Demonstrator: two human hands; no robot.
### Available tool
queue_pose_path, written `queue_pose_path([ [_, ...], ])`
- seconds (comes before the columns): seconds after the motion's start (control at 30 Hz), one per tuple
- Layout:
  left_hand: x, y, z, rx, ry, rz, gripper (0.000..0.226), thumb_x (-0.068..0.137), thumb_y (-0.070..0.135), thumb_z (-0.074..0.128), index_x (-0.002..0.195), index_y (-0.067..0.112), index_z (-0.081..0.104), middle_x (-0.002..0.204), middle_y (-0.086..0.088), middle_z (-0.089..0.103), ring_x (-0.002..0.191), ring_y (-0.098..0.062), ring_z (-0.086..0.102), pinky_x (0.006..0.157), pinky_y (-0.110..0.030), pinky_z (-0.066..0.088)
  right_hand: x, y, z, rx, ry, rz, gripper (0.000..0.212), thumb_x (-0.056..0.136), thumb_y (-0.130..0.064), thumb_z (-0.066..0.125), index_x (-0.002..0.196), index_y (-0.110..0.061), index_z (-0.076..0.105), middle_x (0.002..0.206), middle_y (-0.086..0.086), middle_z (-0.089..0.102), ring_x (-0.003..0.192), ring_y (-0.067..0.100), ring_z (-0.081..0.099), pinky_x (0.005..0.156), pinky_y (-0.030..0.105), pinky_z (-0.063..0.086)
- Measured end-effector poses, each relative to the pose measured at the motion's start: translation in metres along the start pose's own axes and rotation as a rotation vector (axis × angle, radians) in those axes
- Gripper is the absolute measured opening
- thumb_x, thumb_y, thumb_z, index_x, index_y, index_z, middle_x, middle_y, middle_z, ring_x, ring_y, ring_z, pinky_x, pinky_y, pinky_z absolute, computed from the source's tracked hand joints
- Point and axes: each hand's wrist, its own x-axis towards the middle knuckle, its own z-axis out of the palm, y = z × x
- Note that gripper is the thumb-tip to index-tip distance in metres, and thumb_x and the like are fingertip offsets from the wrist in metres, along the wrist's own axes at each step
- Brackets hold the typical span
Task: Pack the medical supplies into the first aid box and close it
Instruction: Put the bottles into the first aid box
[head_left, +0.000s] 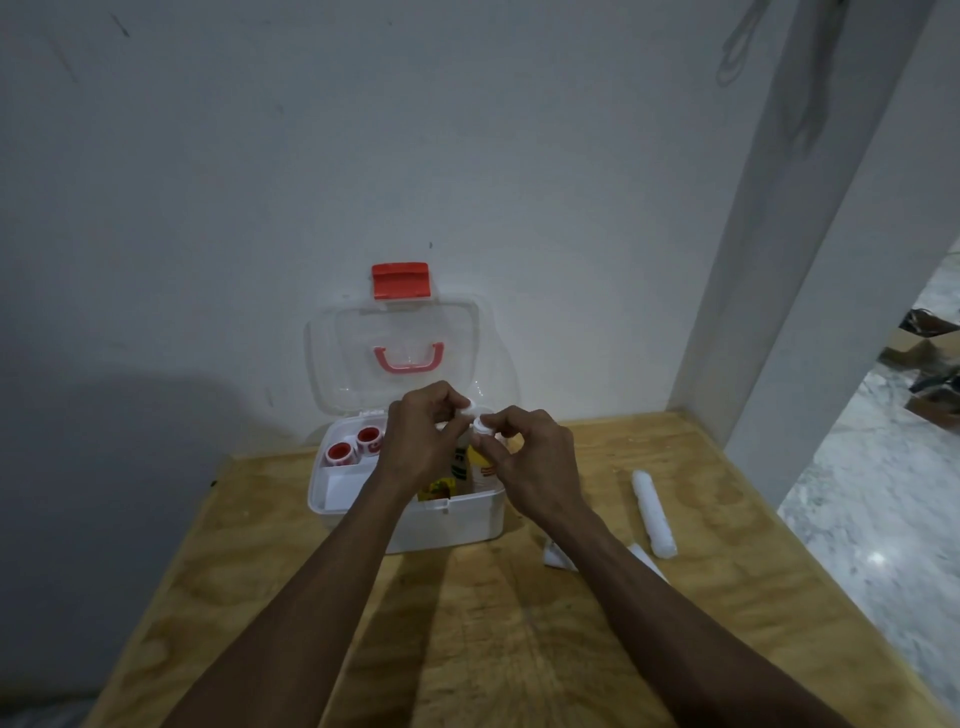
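Both forearms reached far over the wooden table (519, 649). The left hand (421, 441) and right hand (524, 457) each pinched a white bottle cap (480, 425) above the open first aid box (441, 525), centre-far.

head view, looking down, close over table (519, 649)

My wooden table (519, 649) stands against a white wall (363, 130); a pillar (810, 260) rises on my right, with marble floor (883, 493) beyond it.
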Motion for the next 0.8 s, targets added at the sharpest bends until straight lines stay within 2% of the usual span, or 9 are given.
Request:
queue_pose_path([
  [0.1,-0.002,-0.004,-0.002,0.005,0.003,0.018,0.011,0.084,0.014,0.073,0.095,0.012,0.071,0.098,-0.001,0.073,0.089,-0.009,0.068,0.078,-0.017,0.051,-0.001,0.003,0.002,-0.009,-0.007,0.026,0.020,0.084,-0.035,0.073,0.100,-0.025,0.075,0.096,-0.006,0.073,0.095,0.014,0.058,0.080,0.042,0.050],
  [0.33,-0.004,-0.002,-0.007,0.042,-0.012,0.031,0.016,0.084,0.012,0.073,0.099,0.012,0.074,0.101,-0.002,0.074,0.090,-0.010,0.067,0.085,-0.026,0.051,-0.001,-0.001,-0.002,0.014,-0.027,0.047,0.023,0.081,-0.035,0.076,0.102,-0.025,0.076,0.101,-0.006,0.073,0.099,0.013,0.057,0.081,0.033,0.049],
  [0.57,-0.008,-0.004,-0.011,0.082,-0.009,0.045,0.020,0.086,0.015,0.072,0.106,0.014,0.075,0.106,-0.002,0.074,0.092,-0.006,0.065,0.081,-0.016,0.045,-0.001,-0.002,-0.004,0.038,-0.045,0.042,0.023,0.081,-0.036,0.076,0.102,-0.025,0.076,0.103,-0.006,0.073,0.098,0.010,0.058,0.080,0.030,0.050],
  [0.6,-0.008,-0.004,-0.011,0.089,-0.009,0.043,0.021,0.086,0.015,0.071,0.106,0.014,0.075,0.107,-0.001,0.074,0.092,-0.005,0.065,0.082,-0.016,0.044,-0.001,-0.002,-0.004,0.033,-0.049,0.044,0.024,0.081,-0.037,0.076,0.102,-0.025,0.076,0.103,-0.007,0.073,0.097,0.009,0.058,0.080,0.028,0.050],
  [0.7,-0.009,-0.003,-0.011,0.105,-0.007,0.041,0.021,0.086,0.016,0.071,0.107,0.015,0.074,0.109,-0.001,0.074,0.093,-0.004,0.064,0.084,-0.019,0.047,-0.001,-0.003,-0.006,0.027,-0.058,0.035,0.026,0.081,-0.036,0.076,0.104,-0.024,0.076,0.105,-0.007,0.073,0.093,0.001,0.054,0.074,0.008,0.038],
  [0.8,-0.009,0.000,-0.012,0.122,-0.005,0.036,0.022,0.087,0.017,0.071,0.108,0.014,0.074,0.111,-0.002,0.073,0.095,-0.006,0.064,0.086,-0.023,0.047,0.000,-0.003,-0.008,0.021,-0.061,0.035,0.027,0.082,-0.037,0.075,0.106,-0.025,0.075,0.106,-0.007,0.073,0.094,0.002,0.054,0.071,0.004,0.033],
])
